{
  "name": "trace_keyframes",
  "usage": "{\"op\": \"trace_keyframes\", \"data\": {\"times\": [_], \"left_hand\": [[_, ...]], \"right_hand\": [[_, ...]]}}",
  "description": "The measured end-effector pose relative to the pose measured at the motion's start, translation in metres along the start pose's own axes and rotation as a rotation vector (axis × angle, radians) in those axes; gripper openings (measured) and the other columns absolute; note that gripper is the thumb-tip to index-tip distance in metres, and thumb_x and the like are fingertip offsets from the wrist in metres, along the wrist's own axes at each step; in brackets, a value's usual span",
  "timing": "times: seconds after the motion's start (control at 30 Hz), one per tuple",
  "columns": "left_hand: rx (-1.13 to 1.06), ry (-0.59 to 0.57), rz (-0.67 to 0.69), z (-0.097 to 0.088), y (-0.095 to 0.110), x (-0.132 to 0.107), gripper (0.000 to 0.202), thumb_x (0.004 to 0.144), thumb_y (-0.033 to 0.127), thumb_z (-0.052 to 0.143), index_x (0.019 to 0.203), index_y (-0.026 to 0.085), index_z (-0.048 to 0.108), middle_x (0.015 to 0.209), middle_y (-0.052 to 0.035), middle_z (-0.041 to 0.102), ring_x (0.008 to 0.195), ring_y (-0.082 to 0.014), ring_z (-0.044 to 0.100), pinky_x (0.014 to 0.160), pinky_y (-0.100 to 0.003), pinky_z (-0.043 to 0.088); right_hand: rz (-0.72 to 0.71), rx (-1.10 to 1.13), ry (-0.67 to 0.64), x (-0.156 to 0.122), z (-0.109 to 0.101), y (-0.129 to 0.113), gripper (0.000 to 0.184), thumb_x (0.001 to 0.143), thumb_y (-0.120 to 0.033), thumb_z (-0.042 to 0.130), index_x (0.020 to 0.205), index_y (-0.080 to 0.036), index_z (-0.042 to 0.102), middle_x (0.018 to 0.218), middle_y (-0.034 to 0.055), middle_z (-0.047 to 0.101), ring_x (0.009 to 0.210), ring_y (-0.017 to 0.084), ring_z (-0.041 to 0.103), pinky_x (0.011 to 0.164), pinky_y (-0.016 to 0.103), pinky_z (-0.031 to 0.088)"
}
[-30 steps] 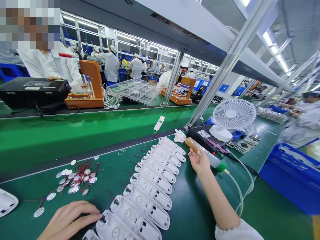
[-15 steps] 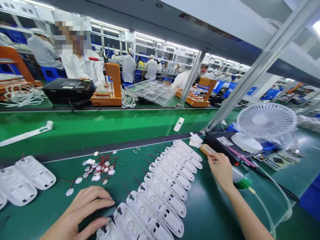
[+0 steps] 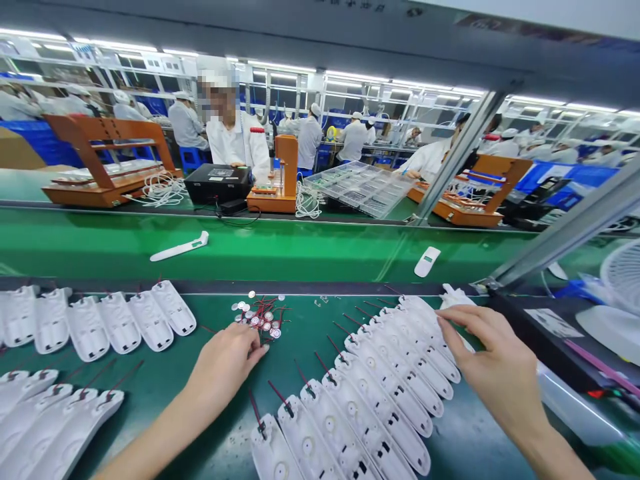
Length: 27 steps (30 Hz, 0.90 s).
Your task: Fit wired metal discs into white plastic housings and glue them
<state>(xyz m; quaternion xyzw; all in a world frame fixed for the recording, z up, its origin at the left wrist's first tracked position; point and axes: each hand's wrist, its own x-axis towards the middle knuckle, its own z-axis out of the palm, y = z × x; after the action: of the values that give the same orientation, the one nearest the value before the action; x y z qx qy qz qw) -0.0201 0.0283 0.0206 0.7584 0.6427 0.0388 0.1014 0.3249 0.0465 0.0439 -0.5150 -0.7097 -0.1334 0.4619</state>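
A row of several white plastic shells (image 3: 380, 393) with red wires lies overlapped on the green mat. My left hand (image 3: 225, 365) reaches with fingers extended to a pile of small round metal discs with red wires (image 3: 260, 316); its fingertips touch the pile's near edge. My right hand (image 3: 493, 367) hovers over the far end of the row, fingers spread and slightly curled, holding nothing. The glue tube (image 3: 575, 407) lies beside it on the mat.
More white shells (image 3: 100, 323) lie in rows at the left. A green conveyor belt (image 3: 300, 250) carries two white parts (image 3: 427, 261). Across it, people in white coats work at orange jigs (image 3: 273, 190) and clear trays. A white fan (image 3: 623, 280) stands at the right.
The view swung left. My left hand left the near shells and moved up to the disc pile. My right hand let go of the glue tube and moved over the row.
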Motion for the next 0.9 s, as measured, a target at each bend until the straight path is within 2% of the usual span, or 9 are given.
{"op": "trace_keyframes", "data": {"times": [0.1, 0.17, 0.27, 0.37, 0.47, 0.57, 0.67, 0.77, 0.9], "left_hand": [[0.086, 0.03, -0.107, 0.008, 0.004, 0.003, 0.025, 0.087, 0.034, 0.044, 0.076, 0.015, 0.056, 0.08, -0.0084, 0.06, 0.079, -0.0253, 0.058, 0.066, -0.035, 0.043], [0.077, 0.04, -0.123, 0.015, 0.003, 0.004, 0.02, 0.087, 0.03, 0.043, 0.082, 0.014, 0.055, 0.087, -0.0093, 0.059, 0.083, -0.0247, 0.057, 0.068, -0.033, 0.042], [-0.016, 0.01, -0.129, 0.019, 0.001, 0.005, 0.015, 0.086, 0.019, 0.04, 0.084, 0.017, 0.055, 0.088, -0.0052, 0.059, 0.081, -0.0199, 0.058, 0.068, -0.029, 0.041], [-0.077, 0.0, -0.118, 0.011, -0.005, 0.002, 0.021, 0.087, 0.015, 0.036, 0.082, 0.02, 0.055, 0.087, -0.0023, 0.06, 0.077, -0.0172, 0.058, 0.065, -0.028, 0.04], [-0.11, 0.07, -0.094, -0.002, -0.011, -0.001, 0.027, 0.09, 0.021, 0.03, 0.087, 0.021, 0.056, 0.088, -0.0026, 0.06, 0.074, -0.0182, 0.058, 0.063, -0.029, 0.04], [-0.317, 0.104, 0.054, -0.008, -0.005, -0.004, 0.026, 0.09, 0.027, 0.03, 0.09, 0.022, 0.056, 0.086, -0.0011, 0.061, 0.076, -0.0162, 0.058, 0.067, -0.028, 0.042], [-0.499, 0.015, 0.152, -0.006, 0.014, -0.005, 0.017, 0.085, 0.027, 0.04, 0.085, 0.02, 0.055, 0.073, 0.0015, 0.06, 0.066, -0.0127, 0.055, 0.062, -0.023, 0.042], [-0.566, -0.092, 0.15, -0.004, 0.034, -0.008, 0.012, 0.079, 0.022, 0.046, 0.072, 0.018, 0.055, 0.06, 0.0036, 0.055, 0.055, -0.0102, 0.049, 0.051, -0.02, 0.036], [-0.613, -0.179, 0.205, -0.006, 0.044, -0.015, 0.02, 0.082, 0.023, 0.045, 0.07, 0.017, 0.059, 0.065, 0.0016, 0.056, 0.058, -0.0105, 0.049, 0.054, -0.02, 0.036]], "right_hand": [[-0.053, 0.058, -0.001, 0.006, 0.005, -0.022, 0.013, 0.082, -0.032, 0.054, 0.078, -0.023, 0.063, 0.08, 0.0029, 0.06, 0.074, 0.019, 0.057, 0.07, 0.035, 0.044], [-0.075, 0.068, -0.001, 0.007, 0.008, -0.03, 0.011, 0.083, -0.029, 0.054, 0.079, -0.024, 0.062, 0.079, 0.0025, 0.06, 0.073, 0.018, 0.057, 0.068, 0.034, 0.044], [-0.13, 0.076, -0.004, 0.005, 0.01, -0.037, 0.008, 0.083, -0.024, 0.054, 0.08, -0.023, 0.061, 0.079, 0.0024, 0.06, 0.073, 0.017, 0.057, 0.066, 0.031, 0.045], [-0.173, 0.096, -0.036, 0.005, 0.01, -0.041, 0.006, 0.083, -0.021, 0.054, 0.081, -0.021, 0.06, 0.08, 0.0029, 0.06, 0.073, 0.016, 0.056, 0.067, 0.031, 0.045], [-0.18, 0.136, -0.077, 0.006, 0.009, -0.052, 0.006, 0.083, -0.018, 0.054, 0.083, -0.021, 0.059, 0.079, 0.003, 0.059, 0.073, 0.017, 0.056, 0.067, 0.032, 0.046], [-0.155, 0.248, -0.167, 0.003, 0.009, -0.077, 0.011, 0.083, -0.014, 0.051, 0.085, -0.022, 0.059, 0.081, 0.0036, 0.06, 0.075, 0.017, 0.057, 0.064, 0.031, 0.048], [-0.247, 0.342, -0.273, -0.002, 0.014, -0.114, 0.019, 0.084, -0.01, 0.045, 0.091, -0.02, 0.059, 0.087, 0.0046, 0.062, 0.08, 0.016, 0.057, 0.068, 0.03, 0.048], [-0.45, 0.231, -0.329, -0.011, 0.023, -0.141, 0.03, 0.089, -0.01, 0.033, 0.099, -0.017, 0.059, 0.098, 0.0053, 0.062, 0.084, 0.019, 0.055, 0.072, 0.034, 0.044], [-0.495, 0.076, -0.389, -0.028, 0.035, -0.141, 0.039, 0.092, -0.009, 0.022, 0.095, -0.011, 0.06, 0.076, 0.0058, 0.061, 0.071, 0.019, 0.051, 0.07, 0.035, 0.038]]}}
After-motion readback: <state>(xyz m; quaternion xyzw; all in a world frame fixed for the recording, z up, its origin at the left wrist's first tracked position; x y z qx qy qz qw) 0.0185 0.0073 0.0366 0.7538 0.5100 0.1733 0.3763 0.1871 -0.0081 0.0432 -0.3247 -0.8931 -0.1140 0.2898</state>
